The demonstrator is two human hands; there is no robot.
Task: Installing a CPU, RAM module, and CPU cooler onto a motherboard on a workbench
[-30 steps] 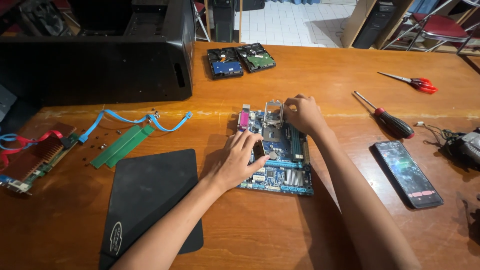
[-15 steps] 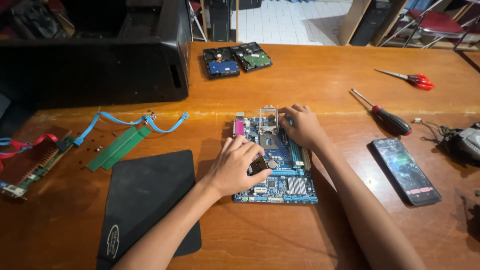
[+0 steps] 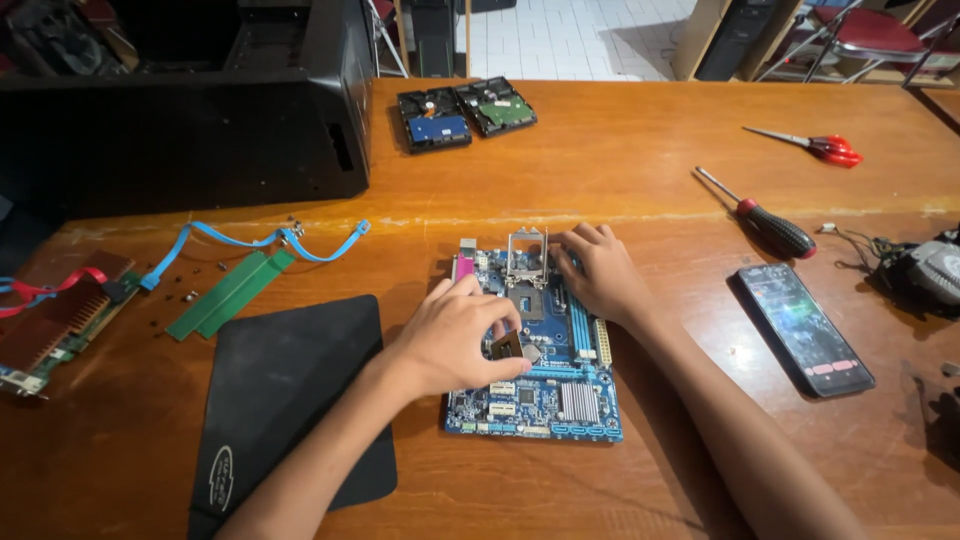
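Two hands (image 3: 460, 335) (image 3: 598, 275) on blue motherboard (image 3: 540, 385) — wooden table (image 3: 620, 160), tiled floor (image 3: 570, 35) beyond

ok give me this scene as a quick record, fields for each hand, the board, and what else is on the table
left hand: on the blue motherboard, fingers pinching a small square chip
right hand: resting on the board's upper right, beside the open socket frame
motherboard: flat on the wooden table
left of board: black mat, green memory sticks, blue cables, expansion card
right of board: screwdriver, phone, red scissors
far side: two hard drives, black computer case
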